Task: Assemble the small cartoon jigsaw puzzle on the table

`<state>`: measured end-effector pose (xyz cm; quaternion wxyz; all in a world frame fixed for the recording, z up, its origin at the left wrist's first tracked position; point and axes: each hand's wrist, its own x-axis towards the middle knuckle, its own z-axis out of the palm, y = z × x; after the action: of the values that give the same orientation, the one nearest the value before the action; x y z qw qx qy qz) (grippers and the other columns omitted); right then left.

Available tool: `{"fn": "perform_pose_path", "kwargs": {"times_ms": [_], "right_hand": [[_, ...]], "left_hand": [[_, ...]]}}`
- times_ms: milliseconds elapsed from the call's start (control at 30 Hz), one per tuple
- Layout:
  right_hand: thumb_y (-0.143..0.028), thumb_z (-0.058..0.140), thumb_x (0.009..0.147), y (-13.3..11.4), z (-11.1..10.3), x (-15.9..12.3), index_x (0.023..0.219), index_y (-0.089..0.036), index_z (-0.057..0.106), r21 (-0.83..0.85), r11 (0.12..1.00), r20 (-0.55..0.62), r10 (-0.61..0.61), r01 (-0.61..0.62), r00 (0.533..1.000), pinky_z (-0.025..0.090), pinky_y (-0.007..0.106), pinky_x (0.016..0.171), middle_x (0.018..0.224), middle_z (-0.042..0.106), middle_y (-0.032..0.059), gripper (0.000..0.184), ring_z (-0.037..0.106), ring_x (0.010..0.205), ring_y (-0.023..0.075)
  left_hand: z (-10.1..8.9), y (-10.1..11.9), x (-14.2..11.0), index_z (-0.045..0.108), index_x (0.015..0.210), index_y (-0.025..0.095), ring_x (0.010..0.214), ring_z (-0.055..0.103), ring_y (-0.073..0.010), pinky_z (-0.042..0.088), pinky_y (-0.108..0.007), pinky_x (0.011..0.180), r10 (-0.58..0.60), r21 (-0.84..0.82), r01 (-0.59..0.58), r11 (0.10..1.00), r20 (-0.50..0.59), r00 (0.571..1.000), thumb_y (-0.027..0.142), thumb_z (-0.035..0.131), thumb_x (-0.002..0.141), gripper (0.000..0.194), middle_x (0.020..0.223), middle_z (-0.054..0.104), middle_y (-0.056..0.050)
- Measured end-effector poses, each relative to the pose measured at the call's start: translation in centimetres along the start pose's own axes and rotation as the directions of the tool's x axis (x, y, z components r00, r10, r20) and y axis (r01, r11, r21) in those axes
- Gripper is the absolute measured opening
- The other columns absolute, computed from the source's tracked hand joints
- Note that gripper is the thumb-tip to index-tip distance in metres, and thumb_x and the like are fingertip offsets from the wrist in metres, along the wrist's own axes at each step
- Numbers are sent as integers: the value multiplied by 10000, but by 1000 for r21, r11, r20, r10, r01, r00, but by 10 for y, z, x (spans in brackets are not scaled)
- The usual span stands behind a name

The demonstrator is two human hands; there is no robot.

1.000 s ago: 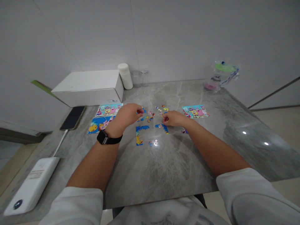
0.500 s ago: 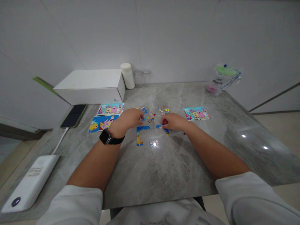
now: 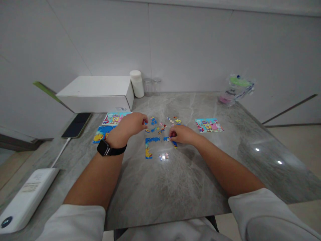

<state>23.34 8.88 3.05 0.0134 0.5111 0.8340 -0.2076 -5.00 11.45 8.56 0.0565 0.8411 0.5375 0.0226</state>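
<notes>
On tabletop (image 3: 150, 194), touching right strip (image 3: 166, 139) with right hand (image 3: 184, 134), beside left strip (image 3: 147, 152); left hand (image 3: 132, 124) near pieces (image 3: 153, 121); both curled, grips unclear.

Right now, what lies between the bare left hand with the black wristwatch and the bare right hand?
Small multicoloured loose jigsaw pieces, on the grey marbled table, between the left hand and right hand; head view shows it.
</notes>
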Motion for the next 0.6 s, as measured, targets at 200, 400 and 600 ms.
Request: {"fn": "perform_pose_path", "kwargs": {"times_ms": [200, 400, 600], "right_hand": [[-252, 718, 912, 10, -26, -4, 1018, -204, 792, 71, 994, -127, 89, -80, 988, 449, 247, 768, 1019, 801, 44, 138, 699, 894, 173], [-266, 682, 947, 20, -54, -4, 1055, -189, 800, 75, 981, -219, 191, -178, 957, 469, 255, 784, 1044, 807, 62, 178, 701, 893, 177], [-257, 731, 932, 16, -66, 18, 1082, -208, 820, -84, 966, -194, 226, -246, 955, 476, 258, 790, 1071, 819, 65, 182, 725, 975, 203]], "left_hand": [[-11, -15, -3, 801, 1091, 236, 948, 716, -247, 509, -318, 818, -94, 0, 94, 996, -69, 993, 335, 713, 915, 220, 1033, 803, -53], [-7, -20, 1, 802, 1079, 231, 944, 712, -247, 511, -323, 818, -93, -14, 92, 996, -89, 992, 325, 693, 929, 208, 1028, 800, -62], [9, -22, 9, 813, 1056, 231, 928, 708, -240, 502, -316, 795, -95, -22, 93, 995, -68, 993, 316, 697, 915, 201, 1026, 803, -69]]}}
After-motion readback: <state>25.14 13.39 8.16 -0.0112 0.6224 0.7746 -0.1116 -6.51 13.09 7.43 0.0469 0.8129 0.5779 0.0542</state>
